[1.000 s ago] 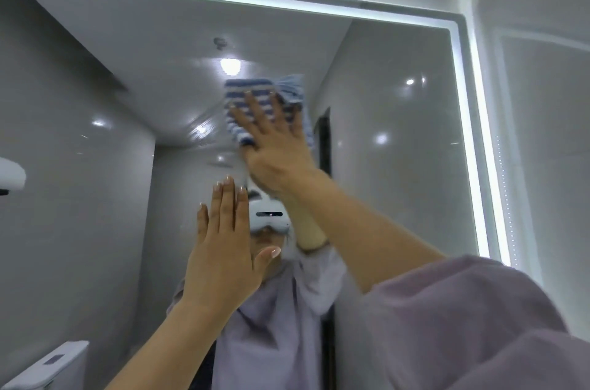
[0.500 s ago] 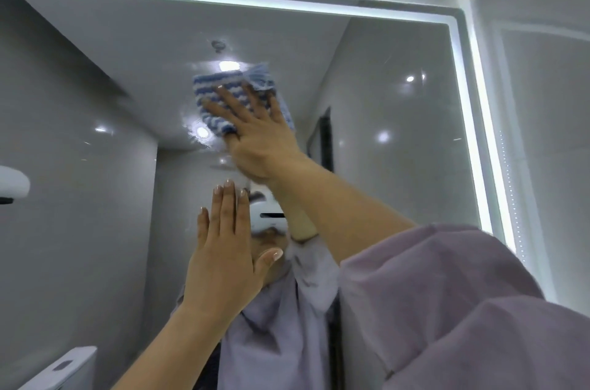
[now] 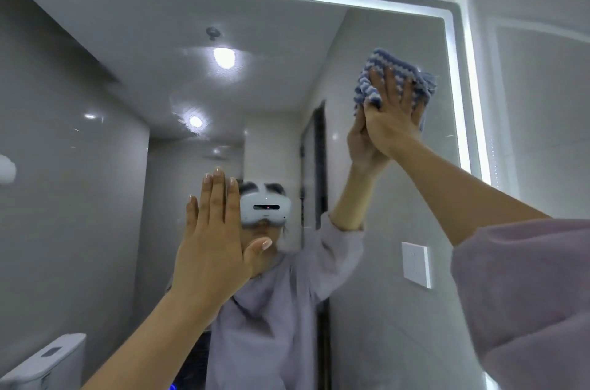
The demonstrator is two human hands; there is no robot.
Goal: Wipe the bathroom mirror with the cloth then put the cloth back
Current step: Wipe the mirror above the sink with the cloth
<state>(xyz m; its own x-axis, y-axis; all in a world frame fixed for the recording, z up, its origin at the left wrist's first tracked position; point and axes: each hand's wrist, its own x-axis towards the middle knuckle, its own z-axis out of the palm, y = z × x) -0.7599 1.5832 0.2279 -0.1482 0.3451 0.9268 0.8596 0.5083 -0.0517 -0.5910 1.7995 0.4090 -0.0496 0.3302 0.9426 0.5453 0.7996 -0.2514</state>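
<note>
The bathroom mirror (image 3: pixel 134 95) fills the view, edged by a lit white strip along its top and right side. My right hand (image 3: pixel 391 116) presses a blue and white striped cloth (image 3: pixel 388 68) flat against the glass near the mirror's upper right corner, fingers spread over it. My left hand (image 3: pixel 214 239) is raised at lower centre, palm flat towards the glass, fingers together and holding nothing; whether it touches the mirror I cannot tell. Wet streaks show on the glass around the reflected ceiling lights.
The mirror's lit right edge (image 3: pixel 472 102) lies close beside the cloth, with white wall panels (image 3: pixel 542 70) beyond. A person in a lilac top, a wall socket (image 3: pixel 416 263) and a toilet cistern (image 3: pixel 48 361) appear as reflections.
My right hand has swept the cloth from the upper middle of the mirror across to its upper right corner. My left hand has stayed in place.
</note>
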